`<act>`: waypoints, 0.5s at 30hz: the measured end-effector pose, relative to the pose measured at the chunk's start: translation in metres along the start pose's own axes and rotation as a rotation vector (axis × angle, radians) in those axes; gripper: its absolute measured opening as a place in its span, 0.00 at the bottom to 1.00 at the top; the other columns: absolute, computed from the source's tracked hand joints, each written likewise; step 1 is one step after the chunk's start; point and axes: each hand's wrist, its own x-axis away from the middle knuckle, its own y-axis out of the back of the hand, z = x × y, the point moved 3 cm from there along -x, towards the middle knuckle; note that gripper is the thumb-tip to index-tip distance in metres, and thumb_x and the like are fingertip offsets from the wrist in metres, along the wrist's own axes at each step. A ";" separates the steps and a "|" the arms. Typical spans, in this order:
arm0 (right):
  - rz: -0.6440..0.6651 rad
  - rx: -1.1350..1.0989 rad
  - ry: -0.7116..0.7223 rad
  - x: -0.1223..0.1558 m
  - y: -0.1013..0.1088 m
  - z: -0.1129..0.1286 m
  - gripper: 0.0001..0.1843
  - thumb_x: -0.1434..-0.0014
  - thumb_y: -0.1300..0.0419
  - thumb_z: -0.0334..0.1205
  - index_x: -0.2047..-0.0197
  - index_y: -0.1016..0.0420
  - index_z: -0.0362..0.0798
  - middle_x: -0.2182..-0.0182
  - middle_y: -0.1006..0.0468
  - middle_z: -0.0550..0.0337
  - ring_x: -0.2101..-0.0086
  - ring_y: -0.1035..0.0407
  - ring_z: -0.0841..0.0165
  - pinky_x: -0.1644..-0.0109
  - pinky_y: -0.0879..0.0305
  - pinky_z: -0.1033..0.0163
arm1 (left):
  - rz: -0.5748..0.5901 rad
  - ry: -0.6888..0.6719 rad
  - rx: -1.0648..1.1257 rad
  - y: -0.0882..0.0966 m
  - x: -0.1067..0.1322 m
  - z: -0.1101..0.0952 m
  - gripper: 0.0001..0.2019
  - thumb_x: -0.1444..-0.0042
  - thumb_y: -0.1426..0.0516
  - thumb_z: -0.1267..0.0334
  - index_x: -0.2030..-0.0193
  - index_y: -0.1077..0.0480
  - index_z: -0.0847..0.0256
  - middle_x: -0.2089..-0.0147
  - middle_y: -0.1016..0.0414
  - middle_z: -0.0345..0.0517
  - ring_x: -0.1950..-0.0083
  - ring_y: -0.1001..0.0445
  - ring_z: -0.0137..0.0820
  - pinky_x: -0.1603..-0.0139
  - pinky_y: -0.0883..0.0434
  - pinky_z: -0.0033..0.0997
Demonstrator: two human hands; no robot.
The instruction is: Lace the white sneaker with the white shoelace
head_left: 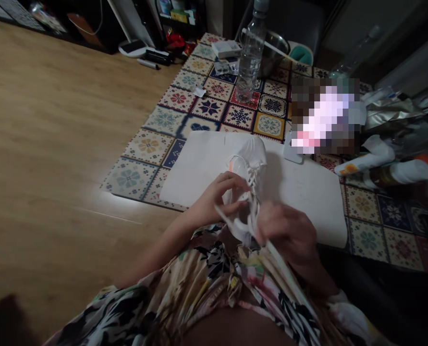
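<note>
A white lace-up shoe (251, 153) lies on a white sheet (307, 192), toe pointing away from me, its opening toward my body. Crossed laces show on its front part. At the eyelets, my left hand (223, 197) has thumb and index finger closed on the shoelace beside the shoe's left edge. My right hand (287, 230), slightly blurred, is closed round the white shoelace (280, 257) on the right of the opening. One length of lace trails from it down over my floral clothing. Another loose stretch slants below my left thumb. The exact fingertip contact is partly hidden.
The sheet rests on a patterned tablecloth (147, 146). Beyond the shoe stand a clear plastic bottle (250, 62) and a metal pot (271, 50). A pixelated patch (325, 115) covers something at right. White tubes and bottles (401, 173) lie along the right side.
</note>
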 end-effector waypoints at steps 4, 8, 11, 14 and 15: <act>0.102 0.031 -0.088 0.005 0.003 0.004 0.05 0.34 0.42 0.35 0.57 0.25 0.53 0.64 0.19 0.60 0.62 0.24 0.68 0.57 0.27 0.61 | -0.008 -0.001 0.004 -0.003 -0.002 0.000 0.08 0.41 0.39 0.62 0.56 0.27 0.60 0.54 0.26 0.50 0.49 0.29 0.37 0.44 0.32 0.40; -0.062 0.431 -0.164 0.006 0.006 -0.025 0.11 0.37 0.41 0.32 0.52 0.29 0.52 0.59 0.22 0.56 0.56 0.27 0.64 0.50 0.28 0.56 | 0.003 -0.007 0.000 -0.006 -0.005 -0.001 0.07 0.41 0.39 0.60 0.60 0.28 0.61 0.55 0.28 0.50 0.51 0.29 0.37 0.46 0.32 0.38; -0.050 0.542 -0.178 0.007 0.001 -0.040 0.10 0.36 0.44 0.30 0.53 0.29 0.50 0.58 0.24 0.53 0.56 0.29 0.62 0.49 0.30 0.54 | 0.028 -0.016 0.009 -0.008 -0.007 -0.001 0.07 0.40 0.40 0.60 0.63 0.30 0.61 0.54 0.29 0.51 0.49 0.30 0.37 0.44 0.33 0.39; -0.027 0.571 -0.167 0.008 -0.002 -0.043 0.08 0.35 0.46 0.30 0.56 0.30 0.50 0.60 0.25 0.53 0.57 0.30 0.62 0.50 0.31 0.54 | 0.031 -0.010 0.011 -0.009 -0.007 -0.001 0.09 0.40 0.40 0.58 0.66 0.33 0.61 0.54 0.30 0.51 0.49 0.30 0.37 0.44 0.33 0.38; -0.022 0.571 -0.164 0.009 -0.002 -0.044 0.08 0.35 0.47 0.30 0.57 0.30 0.50 0.60 0.26 0.53 0.57 0.30 0.62 0.50 0.31 0.55 | 0.026 -0.008 0.015 -0.010 -0.007 0.000 0.11 0.40 0.40 0.58 0.68 0.34 0.61 0.54 0.30 0.51 0.49 0.30 0.36 0.45 0.33 0.37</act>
